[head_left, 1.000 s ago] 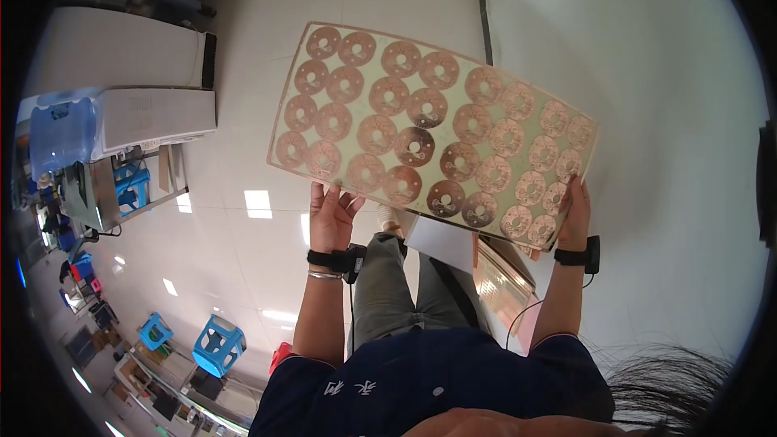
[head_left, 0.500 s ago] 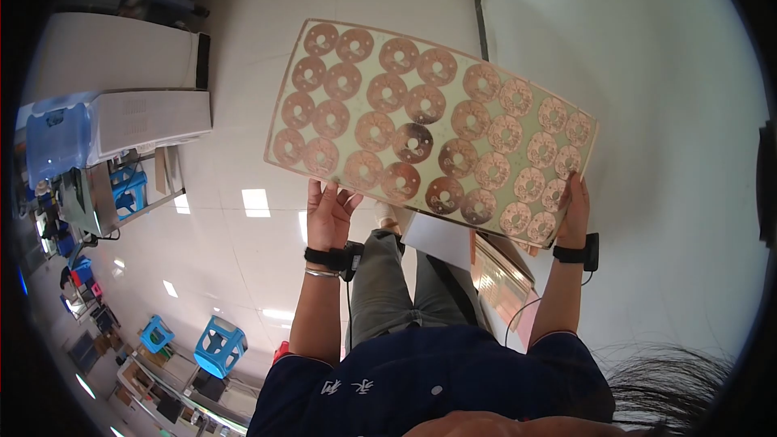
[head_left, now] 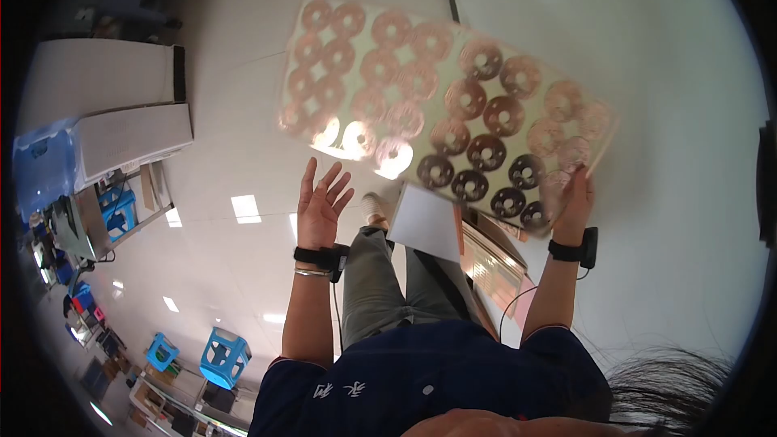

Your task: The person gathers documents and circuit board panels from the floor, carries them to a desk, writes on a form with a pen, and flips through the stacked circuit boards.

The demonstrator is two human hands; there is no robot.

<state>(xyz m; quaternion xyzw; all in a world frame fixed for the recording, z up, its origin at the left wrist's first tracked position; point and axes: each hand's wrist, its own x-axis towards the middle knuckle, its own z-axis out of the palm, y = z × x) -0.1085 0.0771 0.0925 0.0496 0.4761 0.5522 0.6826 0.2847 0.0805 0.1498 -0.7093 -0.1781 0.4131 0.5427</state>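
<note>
A large pale-green circuit board panel with rows of round copper ring patterns is held out in front of me, tilted down to the right. Motion blurs it, and light glares off its lower left edge. My right hand grips the panel's lower right edge, thumb on its face, other fingers partly hidden. Just below the lower left edge, my left hand is apart from the panel, palm up with fingers spread and nothing in it.
A white sheet or board and a stack of copper-coloured panels stand by my legs. Pale worktop lies on the right. White cabinets are at the left, with blue stools at the lower left.
My left hand has come off the panel's lower edge and its fingers have spread. The panel has shifted slightly up and right in my right hand, its shine changing.
</note>
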